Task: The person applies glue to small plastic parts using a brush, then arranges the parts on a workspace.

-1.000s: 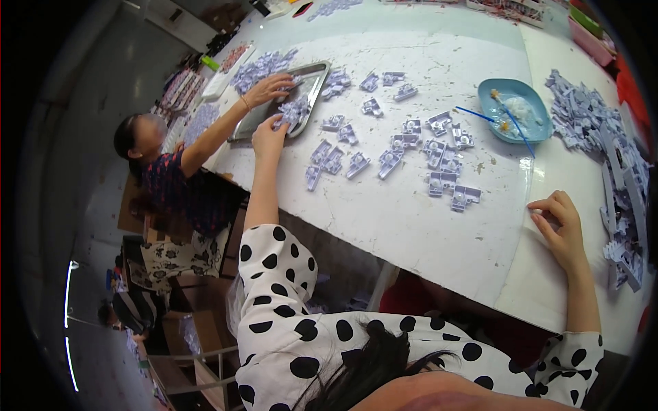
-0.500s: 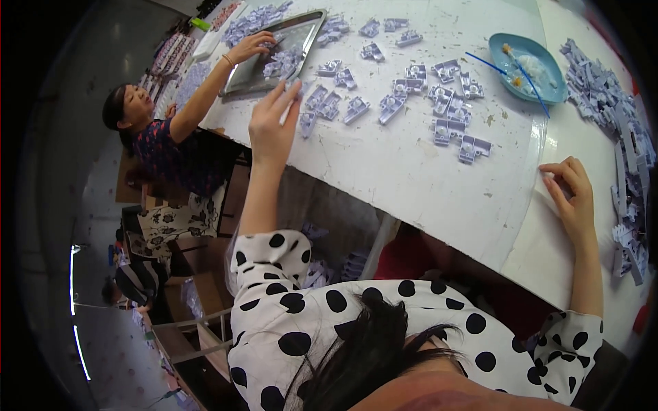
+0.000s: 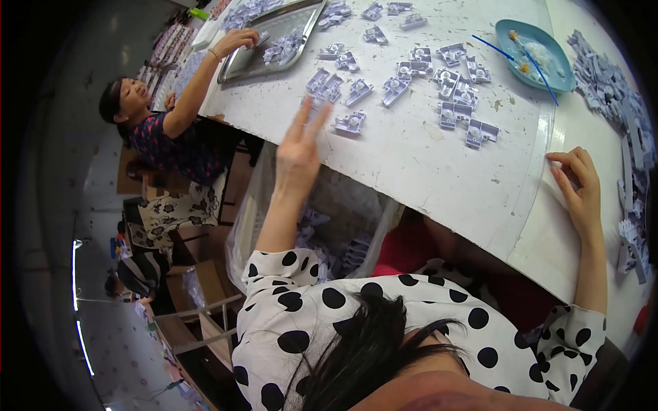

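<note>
My left hand [image 3: 299,159] is over the near table edge, fingers stretched out, slightly blurred, with nothing seen in them. Its fingertips partly cover a pale lilac plastic part [image 3: 312,104]. Just right of them lies another such plastic part [image 3: 351,122], open side up with small compartments. Farther right, several similar parts [image 3: 447,115] lie in a loose cluster, some with a whitish round piece inside. My right hand [image 3: 578,186] hovers or rests at the right of the table, fingers curled, thumb and forefinger close together; whatever is between them is too small to make out.
A blue dish [image 3: 506,31] with white paste and two blue sticks stands at the far right. Lilac parts are heaped [image 3: 603,75] along the right edge. At the far left a co-worker's hand [image 3: 236,41] is over a metal tray [image 3: 240,74]. Below the table edge stands a plastic-lined bin [image 3: 247,240].
My left hand has moved right, its fingers spreading apart. A lilac plastic part now lies beside it where none lay before. The co-worker's hand has shifted left; my right hand stays nearly still.
</note>
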Tool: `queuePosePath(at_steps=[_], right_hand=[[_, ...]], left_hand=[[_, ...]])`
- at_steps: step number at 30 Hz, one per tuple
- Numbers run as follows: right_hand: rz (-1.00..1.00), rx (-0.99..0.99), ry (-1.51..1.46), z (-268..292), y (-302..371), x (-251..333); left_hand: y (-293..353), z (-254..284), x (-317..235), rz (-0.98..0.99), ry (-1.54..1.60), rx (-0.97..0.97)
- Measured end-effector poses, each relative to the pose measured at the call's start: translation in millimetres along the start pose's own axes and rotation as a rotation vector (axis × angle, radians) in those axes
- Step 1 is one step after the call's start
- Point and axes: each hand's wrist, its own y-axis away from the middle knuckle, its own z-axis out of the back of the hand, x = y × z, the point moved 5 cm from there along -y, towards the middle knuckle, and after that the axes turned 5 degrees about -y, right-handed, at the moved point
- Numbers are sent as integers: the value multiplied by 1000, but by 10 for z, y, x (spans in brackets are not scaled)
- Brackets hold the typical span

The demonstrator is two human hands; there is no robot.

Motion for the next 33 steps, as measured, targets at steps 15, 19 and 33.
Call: queuePosePath(at_steps=[15, 19, 33], right_hand=[[-26, 0, -31, 9, -2, 6], [-52, 16, -36, 24, -22, -14], [-20, 1, -15, 18, -43, 68]], left_hand=[[-883, 58, 1936, 378, 53, -198], [-1204, -337, 2660, 441, -174, -29], [-1868, -405, 1196, 387, 36, 28]])
